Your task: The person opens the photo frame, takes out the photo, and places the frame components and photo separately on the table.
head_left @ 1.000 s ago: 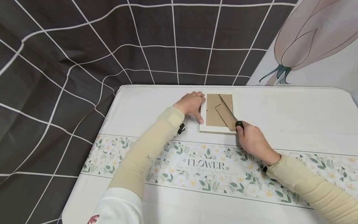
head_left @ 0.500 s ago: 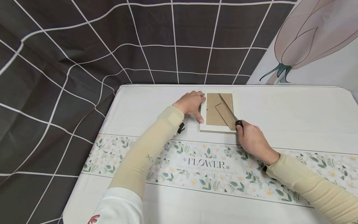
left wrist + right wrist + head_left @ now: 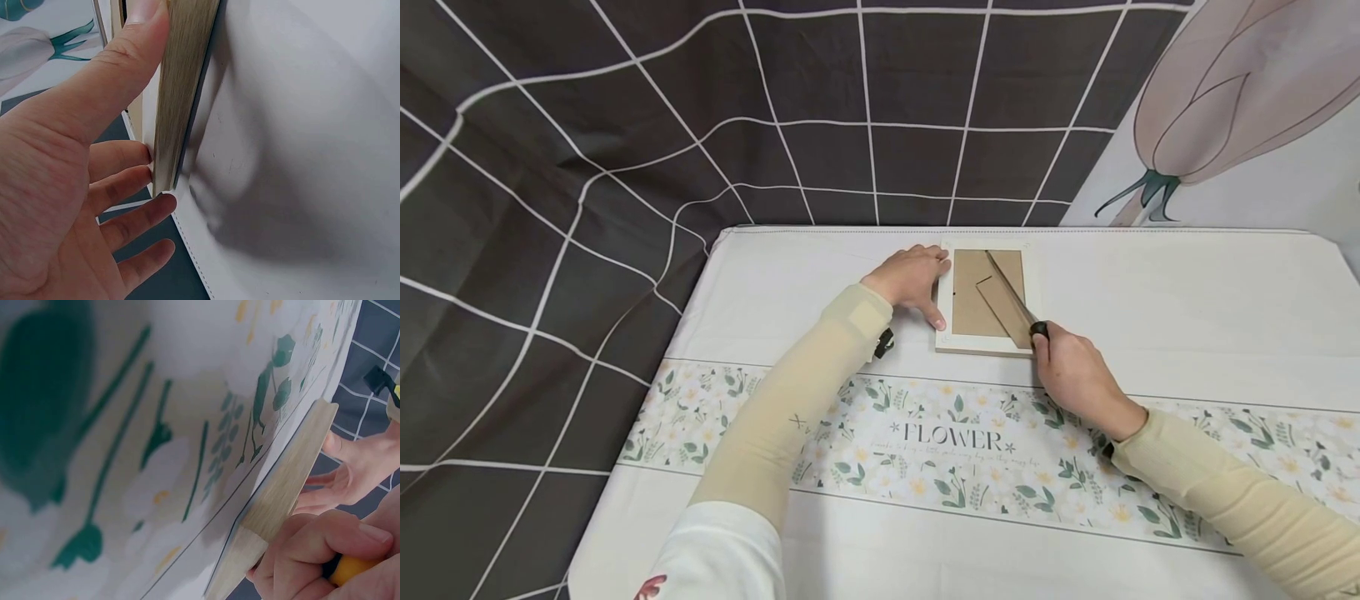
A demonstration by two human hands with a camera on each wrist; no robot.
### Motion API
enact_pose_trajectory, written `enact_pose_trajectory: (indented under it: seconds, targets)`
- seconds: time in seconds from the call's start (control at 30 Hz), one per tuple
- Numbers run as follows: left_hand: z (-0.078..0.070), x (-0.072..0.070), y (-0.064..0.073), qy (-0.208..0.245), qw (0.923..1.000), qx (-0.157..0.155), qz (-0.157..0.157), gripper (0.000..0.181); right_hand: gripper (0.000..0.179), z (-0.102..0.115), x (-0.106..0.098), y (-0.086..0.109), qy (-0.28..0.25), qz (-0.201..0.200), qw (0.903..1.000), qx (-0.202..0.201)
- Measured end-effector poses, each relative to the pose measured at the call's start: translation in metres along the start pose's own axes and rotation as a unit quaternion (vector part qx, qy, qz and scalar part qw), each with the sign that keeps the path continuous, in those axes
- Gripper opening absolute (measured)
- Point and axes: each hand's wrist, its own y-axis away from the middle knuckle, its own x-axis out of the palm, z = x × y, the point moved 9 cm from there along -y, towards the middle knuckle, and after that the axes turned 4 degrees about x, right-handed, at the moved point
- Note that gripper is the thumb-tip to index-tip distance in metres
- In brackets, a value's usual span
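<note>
A picture frame (image 3: 988, 343) with a pale rim lies back side up on the table, its brown backing board (image 3: 967, 310) and slanting stand flap (image 3: 997, 311) showing. My right hand (image 3: 1078, 375) grips the black and yellow handle of a screwdriver (image 3: 1011, 287). The metal shaft slants over the board, and its tip is at the board's far edge. My left hand (image 3: 912, 283) rests along the frame's left side, thumb near the front corner and the other fingers farther back. In the left wrist view, the thumb (image 3: 119, 59) lies against the frame's wood-grained edge (image 3: 181, 94), fingers spread.
The white tablecloth (image 3: 1180, 308) carries a floral band with the word FLOWER (image 3: 953, 435). Behind the table hangs a dark curtain with white grid lines (image 3: 917, 158). A pale cloth with a large flower print (image 3: 1202, 125) hangs at the right.
</note>
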Motion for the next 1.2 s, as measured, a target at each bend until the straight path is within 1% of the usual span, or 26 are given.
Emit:
enact_pose_trajectory:
  seconds: [0.47, 0.73, 0.93, 1.2]
  targets:
    - [-0.0010, 0.0011, 0.0022, 0.018, 0.9998, -0.004, 0.001, 0.112, 0.027, 0.0003, -0.0001, 0.0004, 0.004, 0.001, 1.0000, -0.005]
    - [-0.0010, 0.0003, 0.0013, 0.010, 0.9999, 0.001, 0.002, 0.113, 0.028, 0.0021, -0.0021, 0.0008, -0.002, 0.002, 1.0000, -0.009]
    - [-0.0003, 0.0011, 0.0012, 0.014, 0.9999, -0.001, 0.005, 0.113, 0.028, 0.0036, -0.0039, 0.0007, -0.006, 0.003, 0.9999, -0.012]
    - [0.0004, 0.0023, 0.0012, 0.016, 0.9998, 0.000, 0.007, 0.114, 0.028, 0.0023, -0.0033, 0.0003, -0.006, 0.010, 0.9999, -0.006]
